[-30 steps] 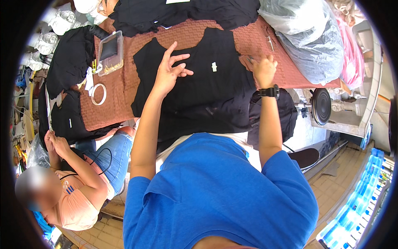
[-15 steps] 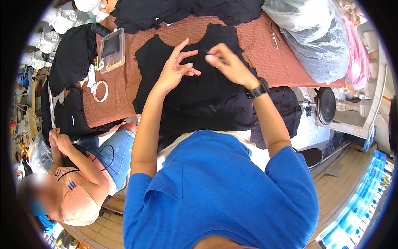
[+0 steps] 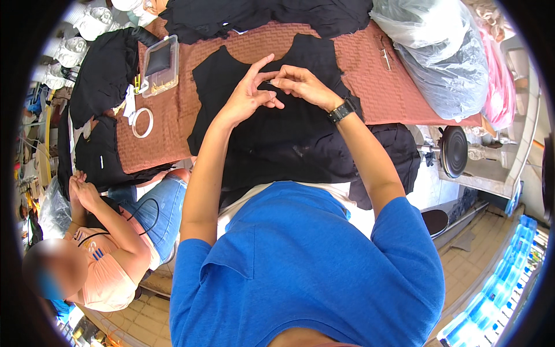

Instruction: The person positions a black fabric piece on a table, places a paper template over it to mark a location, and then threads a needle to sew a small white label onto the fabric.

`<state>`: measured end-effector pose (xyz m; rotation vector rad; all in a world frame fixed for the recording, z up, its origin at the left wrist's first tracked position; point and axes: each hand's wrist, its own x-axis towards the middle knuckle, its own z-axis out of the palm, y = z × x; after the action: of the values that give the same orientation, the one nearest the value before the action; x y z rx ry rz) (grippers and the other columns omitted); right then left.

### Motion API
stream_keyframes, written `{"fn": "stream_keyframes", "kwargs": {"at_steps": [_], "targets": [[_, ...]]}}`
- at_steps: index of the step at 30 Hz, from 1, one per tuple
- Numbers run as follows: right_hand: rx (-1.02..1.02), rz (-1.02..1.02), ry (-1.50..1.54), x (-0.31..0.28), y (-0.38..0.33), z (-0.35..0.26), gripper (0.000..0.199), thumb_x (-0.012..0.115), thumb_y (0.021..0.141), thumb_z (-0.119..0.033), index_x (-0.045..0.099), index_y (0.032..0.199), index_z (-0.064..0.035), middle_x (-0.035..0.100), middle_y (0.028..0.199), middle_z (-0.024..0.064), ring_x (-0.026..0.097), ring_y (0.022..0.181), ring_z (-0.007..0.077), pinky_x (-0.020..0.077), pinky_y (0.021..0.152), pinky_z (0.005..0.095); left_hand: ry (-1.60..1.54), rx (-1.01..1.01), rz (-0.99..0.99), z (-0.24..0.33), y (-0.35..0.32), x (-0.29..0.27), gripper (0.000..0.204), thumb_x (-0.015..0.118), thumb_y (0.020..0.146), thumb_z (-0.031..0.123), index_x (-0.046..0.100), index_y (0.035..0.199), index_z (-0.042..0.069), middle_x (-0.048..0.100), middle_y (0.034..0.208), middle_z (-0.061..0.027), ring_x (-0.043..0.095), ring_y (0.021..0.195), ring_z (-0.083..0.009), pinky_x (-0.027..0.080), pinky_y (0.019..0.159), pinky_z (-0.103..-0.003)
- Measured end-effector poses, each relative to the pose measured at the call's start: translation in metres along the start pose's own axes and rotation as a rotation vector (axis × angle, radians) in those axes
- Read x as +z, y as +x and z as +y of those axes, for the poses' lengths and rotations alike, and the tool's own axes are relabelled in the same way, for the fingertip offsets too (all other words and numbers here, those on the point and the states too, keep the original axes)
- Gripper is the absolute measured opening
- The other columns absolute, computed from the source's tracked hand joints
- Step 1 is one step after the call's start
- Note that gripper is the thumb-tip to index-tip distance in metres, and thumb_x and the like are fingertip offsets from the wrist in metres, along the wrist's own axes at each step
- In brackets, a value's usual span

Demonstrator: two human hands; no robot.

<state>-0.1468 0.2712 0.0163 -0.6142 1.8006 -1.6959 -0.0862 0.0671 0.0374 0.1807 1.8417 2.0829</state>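
While both hands hang just over the black cloth piece (image 3: 289,139), their fingertips meet in the middle. The left hand (image 3: 245,98) has its thumb and one finger pinched close, with the other fingers spread and pointing up. The right hand (image 3: 300,84) is curled, and its grip pinches something tiny and thin at the tips; it is too small to tell what it is. A black watch (image 3: 342,111) sits on the right wrist. The black cloth piece lies flat on the red-brown desk (image 3: 376,87), and its lower part hangs off the near edge. To the left on the desk lie a white ring (image 3: 141,122) and a clear plastic box (image 3: 160,65). A big clear plastic bag (image 3: 439,63) sits at the right end. Another person in a peach top (image 3: 107,277) and blue jeans sits at the left side, their hands close together by more black cloth.
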Motion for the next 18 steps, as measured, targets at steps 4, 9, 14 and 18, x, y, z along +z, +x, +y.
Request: {"fn": "stream_keyframes", "kwargs": {"at_steps": [4,9,14,18], "targets": [[0.008,0.054,-0.01,0.006,0.0,-0.005,0.02,0.068,0.098,-0.028,0.067,0.093,-0.0086,0.056,0.078,-0.0043,0.048,0.071,0.0047,0.0373,0.062,0.0225,0.004,-0.001,-0.006,0.001,0.001,0.0,0.084,0.059,0.093,-0.005,0.021,0.163,0.022,0.044,0.151,-0.0248,0.074,0.089,-0.0226,0.058,0.08,-0.028],[0.019,0.097,-0.011,0.009,0.005,0.0,0.022,0.071,0.095,-0.027,0.07,0.092,-0.0042,0.064,0.082,-0.0007,0.054,0.074,0.0077,0.0431,0.067,0.0252,0.0,-0.003,-0.014,0.0,0.006,0.0,0.084,0.059,0.093,-0.006,0.021,0.163,0.022,0.044,0.151,-0.0243,0.074,0.09,-0.0229,0.059,0.081,-0.028],[-0.007,0.228,-0.092,0.001,-0.005,-0.001,0.026,0.073,0.093,-0.028,0.071,0.093,-0.0019,0.066,0.085,0.0011,0.056,0.073,0.009,0.045,0.066,0.0262,0.005,-0.003,0.003,-0.004,0.005,-0.003,0.083,0.057,0.094,-0.007,0.022,0.162,0.022,0.044,0.151,-0.0239,0.074,0.09,-0.0229,0.059,0.081,-0.028],[0.056,0.826,-0.449,-0.055,-0.04,0.003,0.043,0.066,0.095,-0.043,0.071,0.105,-0.0019,0.073,0.098,0.0175,0.07,0.091,0.0273,0.053,0.078,0.038,-0.011,0.034,0.062,-0.008,-0.004,-0.011,0.077,0.055,0.095,-0.006,0.026,0.161,0.021,0.049,0.148,-0.0211,0.074,0.089,-0.021,0.057,0.08,-0.027]]}}
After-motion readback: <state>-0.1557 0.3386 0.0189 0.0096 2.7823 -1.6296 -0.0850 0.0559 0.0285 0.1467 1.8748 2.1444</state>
